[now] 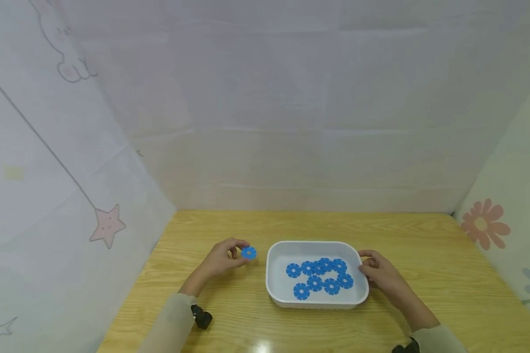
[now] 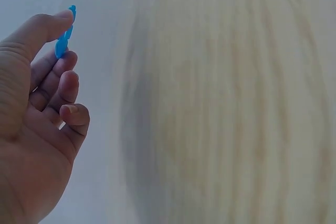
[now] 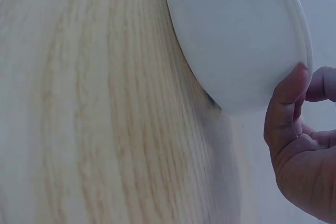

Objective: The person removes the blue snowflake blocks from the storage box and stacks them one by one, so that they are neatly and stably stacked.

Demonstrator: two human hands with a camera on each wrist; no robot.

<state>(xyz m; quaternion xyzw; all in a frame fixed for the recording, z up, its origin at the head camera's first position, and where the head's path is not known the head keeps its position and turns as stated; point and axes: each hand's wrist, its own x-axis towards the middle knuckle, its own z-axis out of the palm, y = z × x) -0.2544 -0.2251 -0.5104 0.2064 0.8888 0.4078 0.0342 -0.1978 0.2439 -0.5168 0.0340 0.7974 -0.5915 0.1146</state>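
Note:
A blue plastic snowflake disc (image 1: 249,253), notched round its edge and with a hole in its centre, is pinched between the thumb and fingers of my left hand (image 1: 223,259). The left wrist view shows the disc (image 2: 65,35) edge-on, with the other fingers curled below it. To its right, on the table, stands a white plastic tray (image 1: 318,305) with several similar blue discs (image 1: 315,283) lying flat inside, some overlapping. My right hand (image 1: 379,275) grips the tray's right rim; in the right wrist view its thumb (image 3: 294,80) lies against the tray wall (image 3: 239,40).
The wooden table (image 1: 229,323) reaches back to a pale cloth wall (image 1: 265,162). Printed cloth panels flank it, with a pink star (image 1: 108,225) on the left and a red flower (image 1: 483,224) on the right. A dark strap device (image 1: 201,316) is on the left wrist.

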